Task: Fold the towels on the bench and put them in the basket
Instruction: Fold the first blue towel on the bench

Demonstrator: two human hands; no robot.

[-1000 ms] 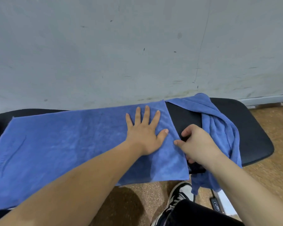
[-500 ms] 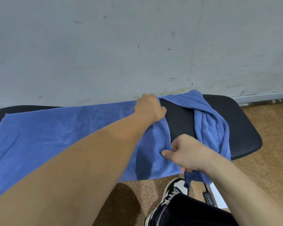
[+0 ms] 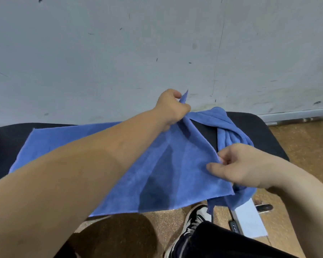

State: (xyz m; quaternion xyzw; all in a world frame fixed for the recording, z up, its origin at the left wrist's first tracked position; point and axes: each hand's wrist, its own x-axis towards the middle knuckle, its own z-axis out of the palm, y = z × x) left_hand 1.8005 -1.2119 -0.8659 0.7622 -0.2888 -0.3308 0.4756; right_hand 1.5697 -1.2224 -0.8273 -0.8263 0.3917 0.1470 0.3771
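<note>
A blue towel (image 3: 175,170) lies spread along the black padded bench (image 3: 268,135), its front edge hanging over the bench. My left hand (image 3: 171,108) is closed on the towel's far right corner and holds it lifted above the bench, near the wall. My right hand (image 3: 237,166) pinches the towel's near right edge, raised a little. A second blue towel (image 3: 229,131) lies bunched and twisted on the right part of the bench, partly behind my right hand, with one end drooping off the front. No basket is in view.
A grey scuffed wall (image 3: 119,53) stands directly behind the bench. Cork-brown floor (image 3: 302,146) shows to the right and below. My black-trousered leg and black-and-white shoe (image 3: 194,222) are under the bench's front edge, beside the bench's white leg (image 3: 250,222).
My left hand went from flat on the towel to gripping its far right corner, and has lifted it. My right hand closed on the near right edge and raised it.
</note>
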